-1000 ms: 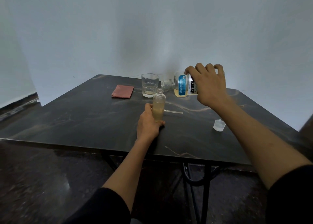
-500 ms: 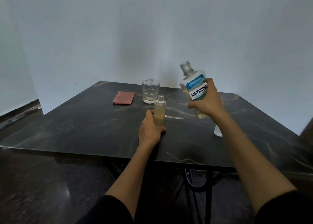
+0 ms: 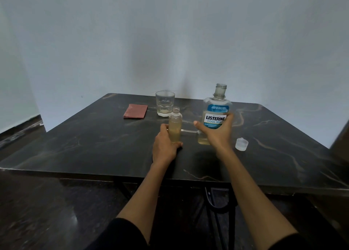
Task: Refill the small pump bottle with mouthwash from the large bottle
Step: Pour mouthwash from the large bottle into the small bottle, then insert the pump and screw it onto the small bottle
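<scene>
The left hand (image 3: pixel 164 145) is curled around the lower half of the small pump bottle (image 3: pixel 175 126), which stands upright and uncapped on the worktop (image 3: pixel 94 142), pale liquid filling most of it. Just right of it, the right hand (image 3: pixel 215 134) is wrapped around the large bottle (image 3: pixel 216 113), upright, neck open, a little yellowish liquid at its base. Between the 2 hands lies a thin pump tube (image 3: pixel 188 131). Right of the right hand sits a clear cap (image 3: pixel 241 144). Beyond the left hand stand a glass (image 3: pixel 165 103) and a reddish cloth (image 3: pixel 135 111).
</scene>
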